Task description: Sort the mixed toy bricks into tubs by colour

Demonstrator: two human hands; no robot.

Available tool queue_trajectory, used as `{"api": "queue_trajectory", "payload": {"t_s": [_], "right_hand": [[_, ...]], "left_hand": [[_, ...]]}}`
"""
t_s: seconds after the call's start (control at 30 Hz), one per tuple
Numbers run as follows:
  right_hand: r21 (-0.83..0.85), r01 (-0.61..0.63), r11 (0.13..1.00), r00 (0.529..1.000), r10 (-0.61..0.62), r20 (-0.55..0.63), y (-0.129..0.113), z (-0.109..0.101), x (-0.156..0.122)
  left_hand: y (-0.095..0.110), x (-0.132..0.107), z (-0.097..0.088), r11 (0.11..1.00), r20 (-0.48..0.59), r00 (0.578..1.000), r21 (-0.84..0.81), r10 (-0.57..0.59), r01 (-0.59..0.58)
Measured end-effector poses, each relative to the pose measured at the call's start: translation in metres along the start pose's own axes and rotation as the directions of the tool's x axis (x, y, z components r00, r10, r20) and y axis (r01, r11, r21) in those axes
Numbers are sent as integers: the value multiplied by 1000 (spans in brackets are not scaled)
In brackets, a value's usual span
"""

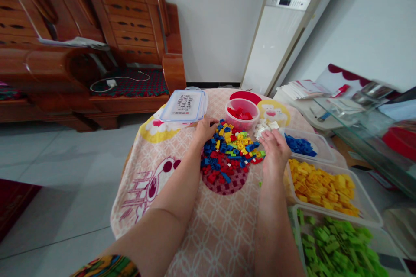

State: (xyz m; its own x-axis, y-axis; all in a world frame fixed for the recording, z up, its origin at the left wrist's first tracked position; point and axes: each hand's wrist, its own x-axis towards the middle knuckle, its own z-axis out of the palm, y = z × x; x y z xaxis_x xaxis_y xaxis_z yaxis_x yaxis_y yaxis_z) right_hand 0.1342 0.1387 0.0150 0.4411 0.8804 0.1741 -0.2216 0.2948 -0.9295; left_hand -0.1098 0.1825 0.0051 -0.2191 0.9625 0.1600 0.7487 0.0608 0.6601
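A heap of mixed toy building bricks, in red, blue, yellow and some green, lies on the cloth-covered table. My left hand is at the heap's upper left edge, its fingers bent together; whatever they pinch is too small to make out. On the other side, my right hand hovers by the small pile of white bricks, fingers loosely curved and apart, with nothing visible in them. Behind the heap stands a round clear tub with red bricks inside.
To the right are clear boxes of blue bricks, yellow bricks and green bricks. A lidded plastic box sits at the table's back left. Beyond are a wooden bench and a glass shelf.
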Motion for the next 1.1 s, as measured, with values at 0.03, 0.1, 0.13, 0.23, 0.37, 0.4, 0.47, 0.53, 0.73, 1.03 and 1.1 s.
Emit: {"api": "queue_trajectory", "payload": {"t_s": [0.03, 0.1, 0.13, 0.23, 0.37, 0.4, 0.47, 0.53, 0.73, 1.03, 1.1], "right_hand": [[-55, -16, 998, 1000, 17, 24, -3, 0, -3], [-216, -71, 974, 987, 99, 123, -9, 0, -9], [-317, -93, 944, 969, 159, 189, -13, 0, -11], [-625, -22, 780, 882, 309, 355, -22, -3, -16], [-849, 260, 460, 782, 415, 464, -29, -5, -19], [-865, 315, 390, 761, 441, 476, -29, -5, -19], [-875, 395, 281, 729, 483, 485, -30, -5, -20], [-869, 449, 206, 713, 504, 488, -30, -4, -21], [-862, 507, 24, 746, 488, 453, -30, -2, -23], [-868, 496, -11, 757, 495, 427, -30, 0, -26], [-873, 488, 8, 755, 498, 427, -28, 0, -25]], "left_hand": [[0, 0, 0, 1000, 0, 1000, 0, 2, -2], [0, 0, 0, 1000, 1, 1000, -1, 2, -2], [0, 0, 0, 1000, 1, 1000, -3, 2, -2], [1, -1, -1, 1000, -2, 1000, -16, 3, -3], [1, -1, -1, 1000, 4, 1000, -20, -8, 8], [1, 0, -1, 1000, 6, 1000, -18, -13, 13], [1, 0, 0, 1000, 9, 1000, -16, -14, 14], [0, 0, 0, 1000, 8, 1000, -17, -8, 8], [0, 0, 0, 1000, 4, 1000, -4, -8, 8], [0, 0, 0, 1000, 2, 1000, -6, 10, -10], [1, 0, 0, 1000, 1, 1000, -7, 9, -9]]}}
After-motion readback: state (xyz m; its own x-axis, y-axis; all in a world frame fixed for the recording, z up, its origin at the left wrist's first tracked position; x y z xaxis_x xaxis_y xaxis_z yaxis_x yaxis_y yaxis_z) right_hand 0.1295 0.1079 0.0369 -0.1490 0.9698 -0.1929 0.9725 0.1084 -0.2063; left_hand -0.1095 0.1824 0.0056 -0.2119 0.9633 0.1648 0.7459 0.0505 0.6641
